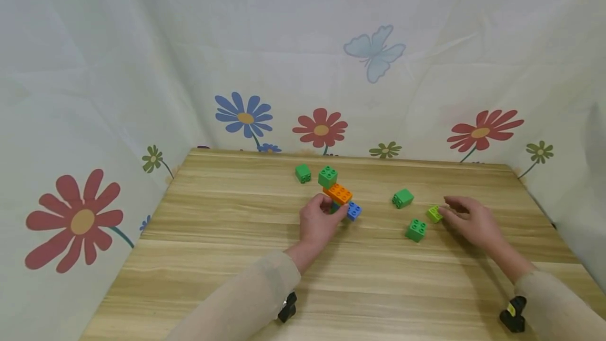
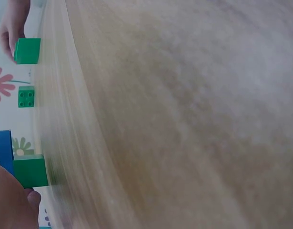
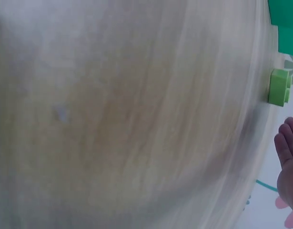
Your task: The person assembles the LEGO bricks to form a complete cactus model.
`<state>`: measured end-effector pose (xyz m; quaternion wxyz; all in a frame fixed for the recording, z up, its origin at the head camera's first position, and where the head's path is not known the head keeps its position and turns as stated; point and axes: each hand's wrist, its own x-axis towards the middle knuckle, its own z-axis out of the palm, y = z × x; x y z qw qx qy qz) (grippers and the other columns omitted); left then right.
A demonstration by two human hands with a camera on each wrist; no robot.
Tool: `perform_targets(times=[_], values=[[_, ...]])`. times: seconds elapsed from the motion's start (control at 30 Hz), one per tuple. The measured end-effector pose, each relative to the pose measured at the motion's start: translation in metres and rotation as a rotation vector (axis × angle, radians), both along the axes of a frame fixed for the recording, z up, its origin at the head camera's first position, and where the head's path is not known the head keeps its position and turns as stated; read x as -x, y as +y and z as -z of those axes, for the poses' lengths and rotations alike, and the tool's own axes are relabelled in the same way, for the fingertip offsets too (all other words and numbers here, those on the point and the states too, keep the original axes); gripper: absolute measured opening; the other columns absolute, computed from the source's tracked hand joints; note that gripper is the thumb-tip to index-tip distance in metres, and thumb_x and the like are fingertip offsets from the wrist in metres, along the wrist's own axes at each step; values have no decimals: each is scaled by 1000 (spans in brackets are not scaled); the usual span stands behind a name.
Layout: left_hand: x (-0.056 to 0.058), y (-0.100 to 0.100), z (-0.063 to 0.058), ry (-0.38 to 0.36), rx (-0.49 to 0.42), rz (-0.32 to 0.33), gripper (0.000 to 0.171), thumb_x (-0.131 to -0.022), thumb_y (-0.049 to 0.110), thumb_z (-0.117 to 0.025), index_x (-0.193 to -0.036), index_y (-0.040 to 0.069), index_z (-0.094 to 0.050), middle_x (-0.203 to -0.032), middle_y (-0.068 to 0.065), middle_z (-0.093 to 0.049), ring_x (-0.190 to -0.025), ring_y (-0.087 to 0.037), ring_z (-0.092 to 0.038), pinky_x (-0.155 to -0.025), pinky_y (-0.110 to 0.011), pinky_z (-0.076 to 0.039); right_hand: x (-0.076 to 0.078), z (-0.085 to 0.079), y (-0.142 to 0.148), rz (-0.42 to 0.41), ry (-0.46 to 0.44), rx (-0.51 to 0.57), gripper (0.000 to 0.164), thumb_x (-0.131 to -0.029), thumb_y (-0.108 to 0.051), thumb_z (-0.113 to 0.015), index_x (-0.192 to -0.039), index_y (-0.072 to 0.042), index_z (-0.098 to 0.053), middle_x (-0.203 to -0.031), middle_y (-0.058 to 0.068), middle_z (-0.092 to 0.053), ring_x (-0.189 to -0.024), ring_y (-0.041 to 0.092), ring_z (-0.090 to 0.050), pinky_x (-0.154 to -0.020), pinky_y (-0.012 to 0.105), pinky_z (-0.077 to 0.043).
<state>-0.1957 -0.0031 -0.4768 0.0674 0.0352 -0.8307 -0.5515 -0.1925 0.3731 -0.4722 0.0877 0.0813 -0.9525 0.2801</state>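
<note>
Beige sleeves (image 1: pixel 236 299) foremost, brick stack (image 1: pixel 340 193) in left hand (image 1: pixel 319 222)

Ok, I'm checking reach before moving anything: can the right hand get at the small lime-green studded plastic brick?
Most likely yes: the right hand is just right of the lime-green brick, with nothing visible between them. Two darker green studded plastic bricks sit left of it, out of the way.

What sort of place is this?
Possibly a makeshift recording booth or play corner, judging by the wood-grain table, flower-print sheet hung behind and at both sides, and toy bricks on the tabletop.
</note>
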Motion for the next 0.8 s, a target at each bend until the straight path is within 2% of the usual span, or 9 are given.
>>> perform_targets(times=[0.13, 0.27, 0.53, 0.8], values=[[1, 0, 1, 6, -5, -5, 33, -90, 31, -89, -103, 8, -70, -103, -6, -74, -89, -16, -64, -83, -32, -60, -3, -1, -5, 0, 2, -29, 62, -101, -33, -78, -142, 9, -58, -134, 35, -63, -119, 54, -63, -98, 69, -53], [1, 0, 3, 6, -5, -2, 33, -90, 31, -89, -103, 8, -70, -103, -5, -74, -89, -16, -64, -84, -32, -60, -5, 3, -10, -7, 16, -45, 63, -97, -28, -83, -139, 11, -58, -131, 36, -63, -116, 54, -65, -96, 69, -54], [1, 0, 3, 1, -4, -5, 32, -90, 31, -89, -103, 8, -70, -103, -4, -74, -89, -16, -64, -84, -32, -60, -3, 10, -12, 1, 61, -75, 54, -95, -22, -84, -133, 11, -63, -124, 33, -67, -110, 50, -68, -93, 67, -55], [0, 0, 1, -7, -7, -6, 32, -90, 31, -89, -103, 9, -70, -104, -4, -75, -90, -16, -64, -84, -32, -61, 3, 12, -12, -42, 121, -97, 37, -93, -11, -85, -122, 8, -71, -109, 24, -74, -91, 37, -74, -79, 58, -61]])
